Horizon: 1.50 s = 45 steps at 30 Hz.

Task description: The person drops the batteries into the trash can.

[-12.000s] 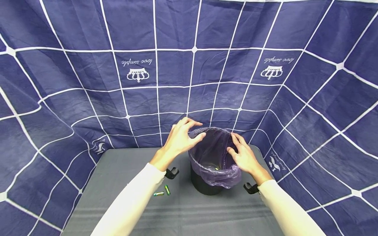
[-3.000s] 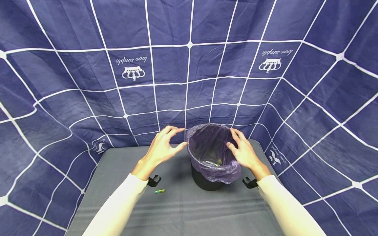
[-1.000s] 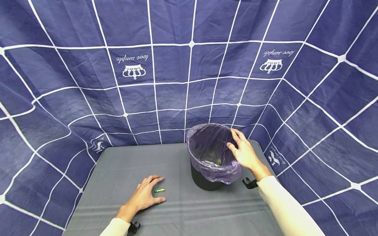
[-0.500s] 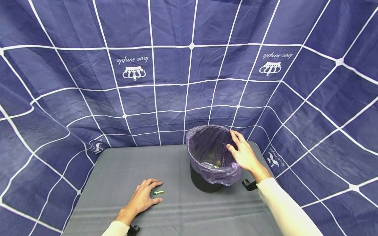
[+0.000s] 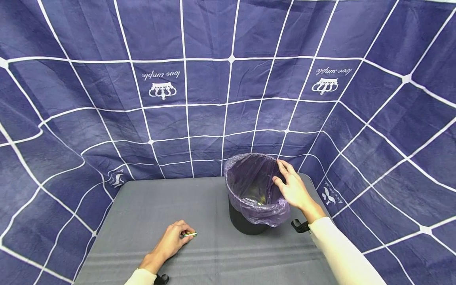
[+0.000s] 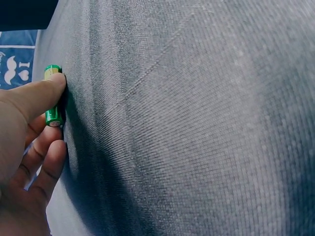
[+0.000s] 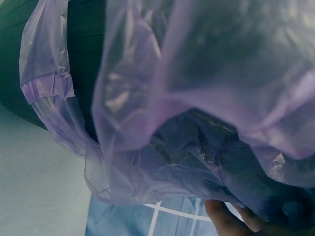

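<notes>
On the grey cloth surface, my left hand [image 5: 171,239] pinches a small green and yellow battery [image 6: 53,116] between thumb and fingertips. The battery lies close against the cloth, its middle hidden by the thumb in the left wrist view. To the right stands a black trash can [image 5: 246,224] lined with a purple plastic bag [image 5: 266,217] folded over its rim. My right hand [image 5: 295,191] holds the can's right rim, the thumb on the inner side and fingers on the outer. Inside the bag a small yellow-green thing [image 5: 261,200] shows.
Grey cloth [image 5: 213,257] covers the surface. Behind and at both sides hangs a blue curtain [image 5: 206,87] with white grid lines, close to the can's back. A black wrist strap [image 5: 300,226] sits at the right sleeve, with another [image 5: 162,279] at the left.
Twelve seconds ago two batteries lay on the cloth; later only one. My left hand has come down from the can's left rim and closed its fingers on that battery. The right hand stays at the rim.
</notes>
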Available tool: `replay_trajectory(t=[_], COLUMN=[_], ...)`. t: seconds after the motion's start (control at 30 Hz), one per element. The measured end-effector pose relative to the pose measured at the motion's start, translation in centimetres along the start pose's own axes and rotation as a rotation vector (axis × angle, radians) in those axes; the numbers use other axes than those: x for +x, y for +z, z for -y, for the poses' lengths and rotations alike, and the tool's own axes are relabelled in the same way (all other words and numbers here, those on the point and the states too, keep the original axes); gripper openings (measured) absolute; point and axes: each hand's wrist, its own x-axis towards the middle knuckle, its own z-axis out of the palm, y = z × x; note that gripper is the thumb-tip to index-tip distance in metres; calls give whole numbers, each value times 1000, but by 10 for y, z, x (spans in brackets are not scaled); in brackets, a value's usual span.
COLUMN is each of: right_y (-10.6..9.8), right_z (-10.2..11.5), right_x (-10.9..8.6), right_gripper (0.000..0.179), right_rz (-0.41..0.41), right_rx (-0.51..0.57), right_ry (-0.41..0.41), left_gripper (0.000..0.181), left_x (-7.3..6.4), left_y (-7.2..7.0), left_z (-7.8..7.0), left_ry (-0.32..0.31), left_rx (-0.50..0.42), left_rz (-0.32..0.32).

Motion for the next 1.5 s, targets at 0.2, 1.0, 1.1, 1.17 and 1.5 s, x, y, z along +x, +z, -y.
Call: replay_trajectory(t=[0.2, 1.0, 1.1, 1.17, 1.5], right_y=[1, 1, 1, 0, 0], right_z=[0, -1, -2, -2, -2], right_x=[0, 1, 1, 0, 0], right_gripper=[72, 72, 72, 73, 73], right_rz=[-4, -8, -9, -11, -14], right_rx=[-9, 15, 18, 22, 17], right_ry=[-11, -7, -8, -8, -16], left_gripper=[15, 28, 27, 26, 25], left_x=[0, 33, 40, 44, 67], left_y=[-2, -11, -15, -18, -36], left_z=[-2, -38, -44, -49, -75], left_ry=[-28, 144, 138, 135, 264], left_rx=[-1, -35, -37, -33, -10], left_rz=[17, -148, -146, -147, -250])
